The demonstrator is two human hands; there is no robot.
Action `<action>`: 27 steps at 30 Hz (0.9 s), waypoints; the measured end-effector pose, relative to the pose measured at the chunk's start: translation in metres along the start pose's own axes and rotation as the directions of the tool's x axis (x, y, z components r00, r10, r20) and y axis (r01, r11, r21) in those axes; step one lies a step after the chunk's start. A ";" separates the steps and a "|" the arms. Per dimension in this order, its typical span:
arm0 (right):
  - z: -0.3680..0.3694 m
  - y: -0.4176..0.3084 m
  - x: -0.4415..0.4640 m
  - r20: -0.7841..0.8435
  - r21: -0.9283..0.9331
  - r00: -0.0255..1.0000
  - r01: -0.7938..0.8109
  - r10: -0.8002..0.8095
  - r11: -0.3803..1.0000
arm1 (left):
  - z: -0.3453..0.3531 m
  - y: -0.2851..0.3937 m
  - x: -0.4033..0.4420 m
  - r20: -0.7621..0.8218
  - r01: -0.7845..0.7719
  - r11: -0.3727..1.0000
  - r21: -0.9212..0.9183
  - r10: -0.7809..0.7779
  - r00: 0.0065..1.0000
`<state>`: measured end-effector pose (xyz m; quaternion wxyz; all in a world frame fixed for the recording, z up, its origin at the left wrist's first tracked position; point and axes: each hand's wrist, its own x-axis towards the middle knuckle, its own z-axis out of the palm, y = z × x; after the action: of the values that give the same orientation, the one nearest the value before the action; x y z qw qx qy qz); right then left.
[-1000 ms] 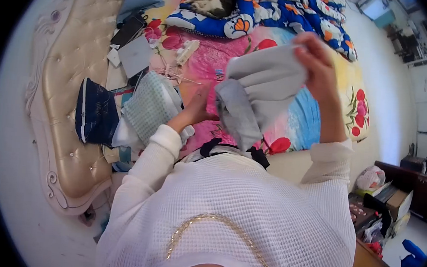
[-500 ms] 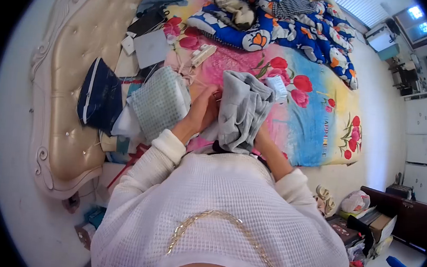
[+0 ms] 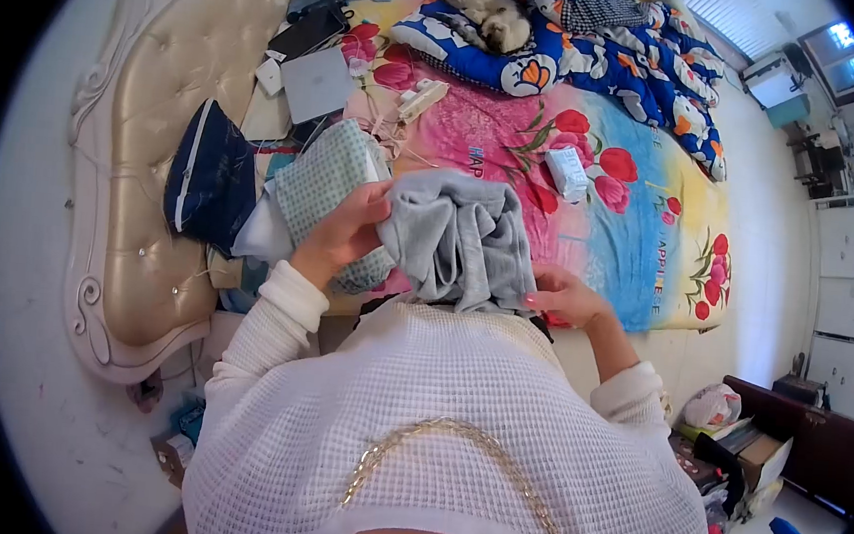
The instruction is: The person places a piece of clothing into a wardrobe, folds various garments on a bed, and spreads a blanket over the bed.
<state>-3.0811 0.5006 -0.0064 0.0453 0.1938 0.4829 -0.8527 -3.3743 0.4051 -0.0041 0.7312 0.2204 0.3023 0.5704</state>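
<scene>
A bunched, folded grey garment (image 3: 461, 238) hangs in front of my waist, over the near edge of the bed. My left hand (image 3: 352, 223) pinches its upper left side, thumb on the cloth. At its lower right corner, my right hand (image 3: 567, 296) grips the edge between thumb and fingers. What kind of garment it is cannot be made out in its folds. Just behind my left hand lies a pale green dotted bundle of cloth (image 3: 318, 180). A white and light blue packet (image 3: 567, 174) rests on the flowered sheet beyond the garment.
The bed's flowered sheet (image 3: 639, 244) spreads ahead, with a cat (image 3: 506, 27) on a blue patterned quilt (image 3: 623, 67) at the far side. Near the tufted headboard (image 3: 153, 185) lie a navy bag-like item (image 3: 216, 175), a silver laptop-like slab (image 3: 316, 86) and a power strip (image 3: 422, 100).
My hands have moved apart, and the garment between them is now wider and lower to the left. My right hand has come out from behind it to its right corner.
</scene>
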 end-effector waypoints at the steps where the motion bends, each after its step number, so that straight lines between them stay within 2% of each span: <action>1: -0.024 0.014 0.000 0.037 0.069 0.992 -0.119 0.117 0.990 | -0.002 0.001 -0.001 0.006 0.002 1.000 0.001 -0.002 1.000; 2: -0.027 0.016 -0.003 0.032 0.072 0.993 -0.116 0.114 0.991 | -0.005 0.003 -0.003 0.061 0.018 0.999 0.051 -0.021 0.998; 4: -0.032 0.018 -0.004 0.135 0.113 0.990 -0.046 0.030 0.993 | -0.004 0.006 -0.005 0.116 0.023 0.994 0.107 -0.035 0.993; 6: -0.031 0.015 -0.004 0.146 0.153 0.988 -0.064 0.041 0.986 | 0.005 0.012 -0.009 0.004 0.027 0.957 0.290 -0.030 1.000; 7: -0.031 0.014 -0.001 0.089 -0.013 0.994 -0.065 0.066 0.998 | 0.009 0.013 -0.008 0.004 0.026 0.957 0.290 -0.028 1.000; 8: -0.031 0.010 0.001 0.031 -0.180 0.996 -0.076 0.083 0.981 | 0.014 0.013 -0.003 -0.127 -0.024 0.868 0.496 0.100 0.987; 9: -0.043 0.018 0.008 0.035 -0.182 0.996 -0.077 0.085 0.980 | 0.016 0.014 0.000 -0.225 -0.032 0.732 0.681 0.251 0.941; 10: -0.061 0.034 0.021 -0.320 -0.362 0.947 -0.095 -0.028 0.927 | 0.005 0.018 0.005 -0.325 0.143 0.439 0.887 0.374 0.869; 11: -0.075 0.039 0.031 -0.602 -0.509 0.773 -0.179 -0.200 0.842 | -0.014 0.021 0.011 -0.358 0.357 0.105 0.928 0.516 0.778; 12: -0.066 -0.002 0.040 -0.684 -0.657 0.654 -0.360 -0.323 0.663 | -0.038 0.018 0.019 -0.270 0.360 -0.021 0.933 0.624 0.734; 13: -0.098 0.001 0.052 -0.611 -0.790 0.456 -0.403 -0.647 0.463 | -0.058 0.016 0.030 -0.165 0.372 -0.146 0.917 0.710 0.684; 14: -0.125 -0.009 0.064 -0.456 -0.851 0.425 -0.464 -0.782 0.244 | -0.066 0.017 0.041 -0.176 0.375 -0.167 0.912 0.665 0.726; 15: -0.117 -0.031 0.072 -0.403 -0.873 0.419 -0.442 -0.813 0.205 | -0.074 0.021 0.054 -0.186 0.375 -0.188 0.908 0.620 0.762; 17: -0.135 -0.065 0.091 -0.409 -0.882 0.630 -0.460 -0.660 0.107 | -0.100 0.041 0.082 -0.251 0.435 -0.281 0.856 0.509 0.823; 19: -0.089 -0.135 0.084 -0.496 -0.815 0.611 -0.572 -0.617 0.089 | -0.038 0.090 0.080 -0.319 0.476 -0.154 0.866 0.562 0.763; 20: -0.061 -0.157 0.073 -0.437 -0.831 0.494 -0.541 -0.752 0.128 | -0.039 0.087 0.079 -0.323 0.478 -0.149 0.866 0.563 0.761; 21: -0.059 -0.148 0.068 -0.428 -0.835 0.498 -0.537 -0.755 0.119 | -0.043 0.079 0.076 -0.245 0.416 -0.203 0.886 0.556 0.794; 22: -0.063 -0.129 0.066 -0.167 -0.914 0.375 -0.406 -0.912 0.000 | -0.049 0.065 0.069 -0.170 0.355 -0.256 0.899 0.542 0.823; 23: -0.065 -0.101 0.064 0.100 -0.945 0.194 -0.290 -0.976 -0.154 | -0.055 0.046 0.059 -0.095 0.293 -0.309 0.905 0.524 0.847; 24: -0.073 -0.055 0.071 -0.450 -0.779 0.594 -0.626 -0.667 -0.032 | -0.064 0.026 0.050 -0.013 0.229 -0.363 0.903 0.510 0.860; 25: -0.146 0.026 0.063 -0.111 -0.716 0.783 -0.490 -0.613 -0.497 | -0.089 -0.011 0.028 -0.079 0.196 -0.274 0.942 0.387 0.919; 26: -0.130 0.034 0.060 -0.239 -0.816 0.781 -0.484 -0.578 -0.316 | -0.114 -0.048 0.010 -0.116 0.168 -0.185 0.968 0.265 0.957; 27: -0.114 0.042 0.057 -0.364 -0.867 0.764 -0.486 -0.532 -0.105 | -0.114 -0.074 0.000 -0.149 0.199 -0.190 0.961 0.250 0.957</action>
<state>-3.0900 0.5802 -0.1139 -0.0124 0.3603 0.9304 -0.0656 -3.4016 0.3841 -0.1357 0.2273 0.6235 0.7291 0.1673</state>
